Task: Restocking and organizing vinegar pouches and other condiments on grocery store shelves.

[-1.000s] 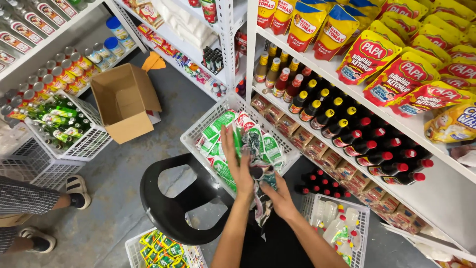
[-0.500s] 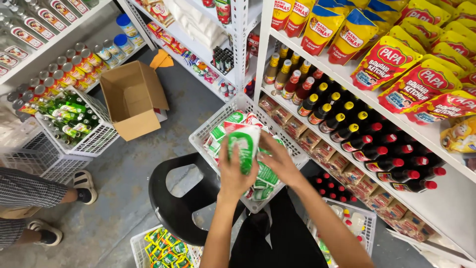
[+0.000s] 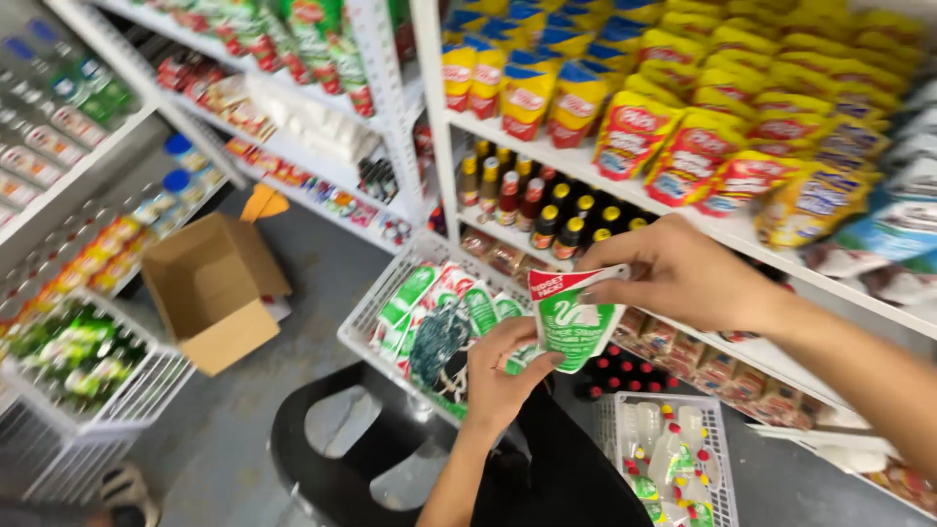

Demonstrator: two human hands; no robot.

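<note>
Two hands grip one green-and-white pouch (image 3: 571, 327): right hand (image 3: 673, 273) pinches its top edge at 1 o'clock, left hand (image 3: 503, 376) holds the bottom at 7 o'clock. Long axis near-vertical, above white basket (image 3: 376, 312).

Bright, even light from overhead, no hard shadows. Heavy motion blur across the frame: the upper shelf (image 3: 683, 220) pouches at the right edge smear, the left shelving bottles streak. Sharpest area is the centre: green and white pouch (image 3: 571, 322), right hand (image 3: 683, 273), left hand (image 3: 503, 376). Wide-angle bend tilts the shelf posts. Soft glare on glossy packets. Dim under the black stool (image 3: 322, 459).
</note>
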